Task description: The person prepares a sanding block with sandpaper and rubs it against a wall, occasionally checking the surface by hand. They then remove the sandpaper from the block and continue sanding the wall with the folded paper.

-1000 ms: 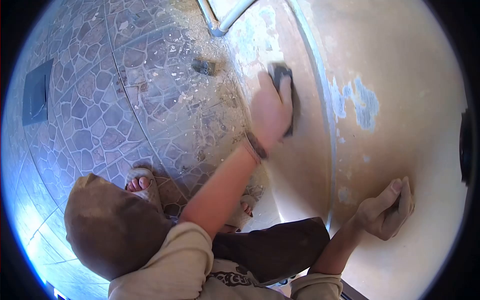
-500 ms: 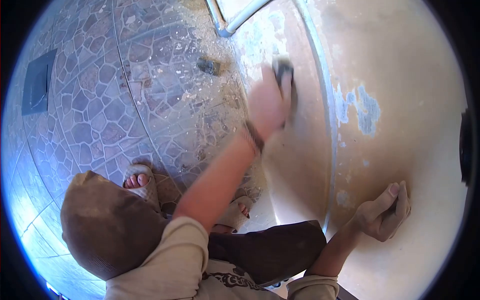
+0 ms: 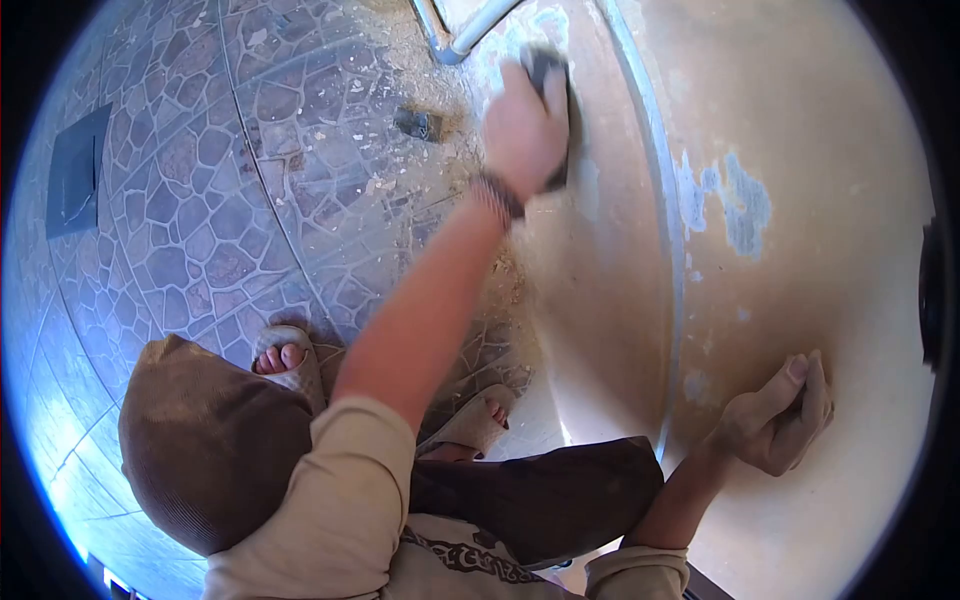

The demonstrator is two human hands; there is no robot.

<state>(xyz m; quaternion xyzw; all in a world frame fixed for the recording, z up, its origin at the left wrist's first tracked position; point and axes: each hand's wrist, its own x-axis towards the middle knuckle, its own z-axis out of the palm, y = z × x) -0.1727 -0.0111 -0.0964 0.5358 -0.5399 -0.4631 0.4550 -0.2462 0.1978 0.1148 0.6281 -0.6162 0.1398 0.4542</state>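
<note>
My left hand (image 3: 525,135) grips a dark, narrow block (image 3: 550,80), pressed to the worn, peeling patch of the wall near the pipe corner. The fingers lie along both sides of the block, and its underside is hidden. At the lower right, my right hand (image 3: 778,418) rests against the tan wall (image 3: 840,280). Its fingers are curled in towards the thumb, and nothing shows between them.
Pipes (image 3: 450,45) meet at a corner at the top. A short dark cylinder (image 3: 417,123) lies amid flakes on the stone-patterned floor (image 3: 200,200). A raised strip (image 3: 650,130) runs along the wall. A dark square plate (image 3: 78,175) is at far left.
My left hand has moved up along the wall with the block, closer to the pipes. My right hand has shifted slightly to the right, still curled against the wall.
</note>
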